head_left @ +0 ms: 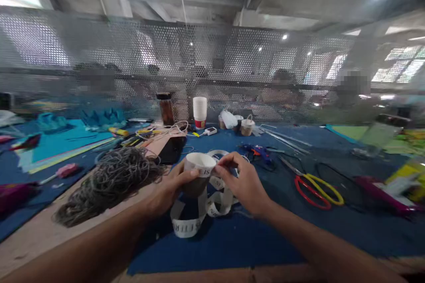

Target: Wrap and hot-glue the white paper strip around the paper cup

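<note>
My left hand (177, 181) is wrapped round a small cup (195, 187), its lower part brownish-grey and its upper part white. A white ribbon with dark printed letters (189, 228) runs round the cup's upper part and hangs in loose loops onto the blue table cover. Fingertips and thumb of my right hand (241, 181) pinch the ribbon beside the cup's right rim. Past my right hand lies a blue glue gun (260, 154). Scissors with red and yellow handles (315, 190) rest farther right.
A heap of grey yarn (109, 181) lies left of my hands, with a dark phone (172, 149) behind it. Stacked paper cups (199, 112), a lidded jar (166, 109) and small wrapped cups (247, 127) stand along the perforated screen (226, 53). Blue sheets (73, 141) lie at left.
</note>
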